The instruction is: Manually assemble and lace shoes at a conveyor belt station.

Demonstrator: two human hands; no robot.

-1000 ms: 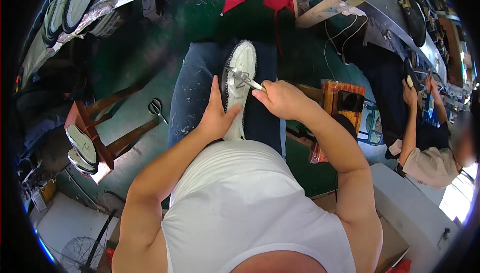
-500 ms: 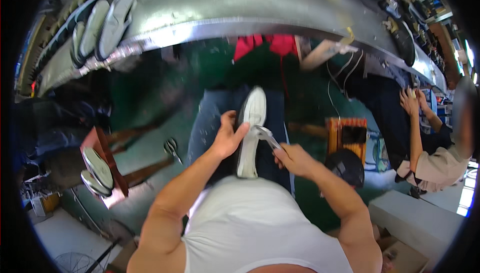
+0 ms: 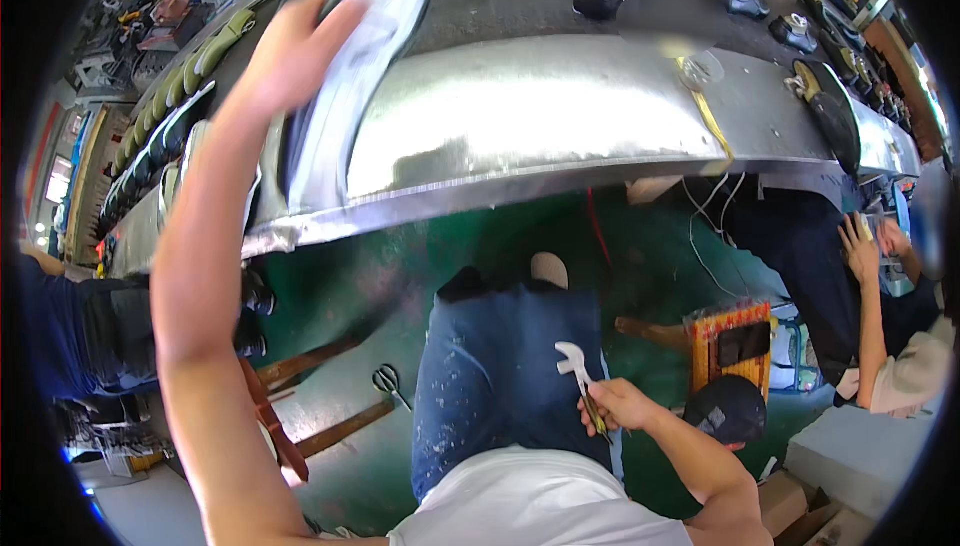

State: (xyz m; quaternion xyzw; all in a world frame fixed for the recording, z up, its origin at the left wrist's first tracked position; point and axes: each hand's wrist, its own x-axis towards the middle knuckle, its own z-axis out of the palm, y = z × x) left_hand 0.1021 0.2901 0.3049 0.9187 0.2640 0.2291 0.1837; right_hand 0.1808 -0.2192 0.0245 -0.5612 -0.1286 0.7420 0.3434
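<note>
At the left end of the metal bench (image 3: 560,96), olive shoes (image 3: 190,71) line up. Over the bench's left part, the blurred left hand (image 3: 285,56) has its thumb across a white-soled shoe (image 3: 372,71); whether its fingers grip, I cannot tell. Scissors (image 3: 385,378) lie lower than the bench. Nearer the body than the bench, the right hand (image 3: 620,406) clenches a metal-headed tool (image 3: 575,361). Below the bench's right end rests a phone (image 3: 745,344).

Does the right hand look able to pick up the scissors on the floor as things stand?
Probably not: the right hand is closed around a metal tool, and the scissors lie on the floor past the left side of the person's jeans, so the lap seems in the way.
</note>
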